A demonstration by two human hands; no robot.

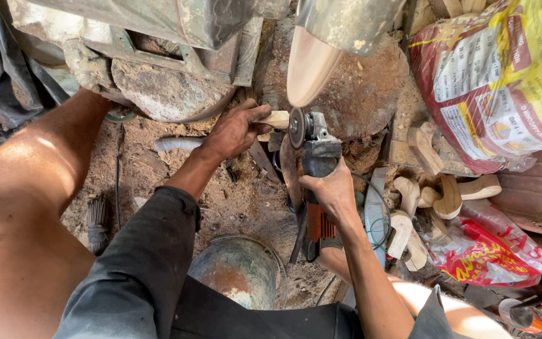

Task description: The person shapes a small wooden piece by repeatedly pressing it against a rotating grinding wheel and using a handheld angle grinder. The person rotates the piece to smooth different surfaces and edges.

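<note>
My left hand (232,130) has its fingers curled tight around a small pale wooden piece (277,118), thumb pressed along the top, holding its end against the sanding disc (297,127). My right hand (329,188) is wrapped around the dark body of the angle grinder (318,160), fingers closed on it, the disc pointing toward twelve o'clock and the orange-red rear housing (318,221) running back toward six.

The wooden piece sits just above the middle of my view, touching the disc on its nine o'clock side.

The ground (239,201) below is packed dirt thick with sawdust and chips. At six o'clock a rusty metal bucket (236,269) stands between my knees. At three o'clock lies a heap of carved wooden blanks (437,194), curved and pale, resting against printed plastic sacks (503,75) in red and yellow. At twelve o'clock a pale metal chute (321,44) hangs over a round wooden block (359,94); at eleven, grimy green machinery (158,56) caked in dust. A small wire brush (98,220) stands at eight o'clock.
</note>
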